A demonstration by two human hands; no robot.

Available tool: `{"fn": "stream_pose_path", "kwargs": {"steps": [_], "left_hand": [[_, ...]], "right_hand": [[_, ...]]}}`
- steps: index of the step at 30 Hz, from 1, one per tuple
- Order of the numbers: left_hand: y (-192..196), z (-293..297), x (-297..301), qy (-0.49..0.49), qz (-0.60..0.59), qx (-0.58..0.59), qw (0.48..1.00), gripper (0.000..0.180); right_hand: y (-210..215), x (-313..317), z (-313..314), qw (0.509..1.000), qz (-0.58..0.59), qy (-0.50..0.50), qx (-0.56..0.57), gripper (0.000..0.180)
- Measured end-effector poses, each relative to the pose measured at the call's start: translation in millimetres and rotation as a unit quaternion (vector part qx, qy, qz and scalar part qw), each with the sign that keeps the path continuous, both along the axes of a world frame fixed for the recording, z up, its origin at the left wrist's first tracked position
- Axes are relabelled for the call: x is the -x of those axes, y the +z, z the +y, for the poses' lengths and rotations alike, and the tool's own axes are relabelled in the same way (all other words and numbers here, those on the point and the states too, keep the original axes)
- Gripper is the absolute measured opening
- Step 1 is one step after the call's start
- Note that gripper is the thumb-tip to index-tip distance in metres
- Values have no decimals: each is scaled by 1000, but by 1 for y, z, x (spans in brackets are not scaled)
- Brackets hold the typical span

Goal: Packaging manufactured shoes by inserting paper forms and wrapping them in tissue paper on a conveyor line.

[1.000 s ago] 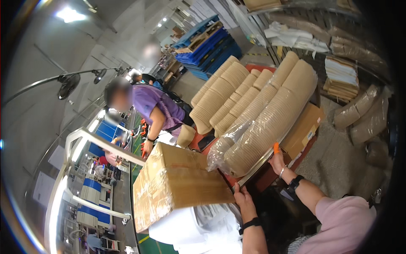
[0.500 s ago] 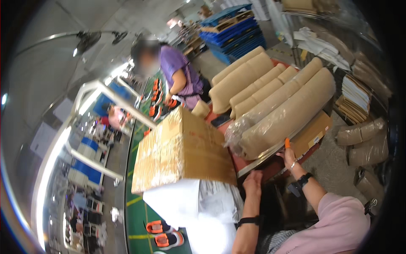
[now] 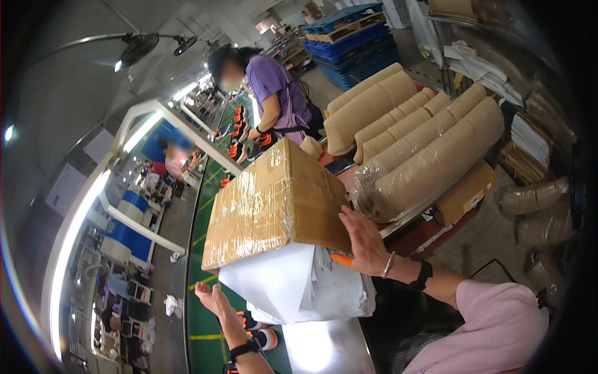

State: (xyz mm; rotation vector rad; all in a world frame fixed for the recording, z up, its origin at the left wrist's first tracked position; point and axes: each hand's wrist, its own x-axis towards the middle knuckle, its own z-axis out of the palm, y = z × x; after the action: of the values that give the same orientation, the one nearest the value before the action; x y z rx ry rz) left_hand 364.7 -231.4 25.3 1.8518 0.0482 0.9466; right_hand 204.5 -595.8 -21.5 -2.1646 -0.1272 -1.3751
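Observation:
A tan cardboard box (image 3: 255, 215) bound in clear tape stands in front of me, with a stack of white paper (image 3: 274, 283) at its near, lower side. My right hand (image 3: 366, 244) lies against the box's right side, fingers stretched; an orange cover sits on its thumb and it grips nothing. My left hand (image 3: 213, 301) is beside the paper's left edge, over the green conveyor, fingers apart and holding nothing. Whether it touches the paper I cannot tell. Partly behind my left wrist are orange, black and white shoes (image 3: 265, 338).
Tan shell-like rolls (image 3: 436, 165), some in clear plastic, lie on a red table to the right. A person in purple (image 3: 274, 87) works at the shoe-lined green conveyor (image 3: 200, 237). Blue pallets (image 3: 352, 53) are stacked behind. A white frame (image 3: 143, 234) stands left.
Both hands have left the red table's edge. My right hand has come to the box's right side; my left has swung across to the left of the paper. The view has shifted slightly.

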Motion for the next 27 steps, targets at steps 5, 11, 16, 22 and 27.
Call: {"fn": "stream_pose_path", "kwargs": {"steps": [5,11,16,22,27], "left_hand": [[-28,27,-71,-122,188,86,971,46],[-52,46,-100,-5,149,-95,984,14],[-46,40,-57,-54,44,-85,994,9],[-33,29,-31,28,90,-141,986,10],[11,-19,-18,14,37,-219,975,13]], "right_hand": [[-8,-14,-5,987,127,12,97,73],[-9,-14,-13,988,115,28,103,72],[-10,-23,-17,991,100,25,83,68],[-15,-27,-10,992,104,-8,65,58],[-10,-23,-4,988,123,-39,86,56]]}}
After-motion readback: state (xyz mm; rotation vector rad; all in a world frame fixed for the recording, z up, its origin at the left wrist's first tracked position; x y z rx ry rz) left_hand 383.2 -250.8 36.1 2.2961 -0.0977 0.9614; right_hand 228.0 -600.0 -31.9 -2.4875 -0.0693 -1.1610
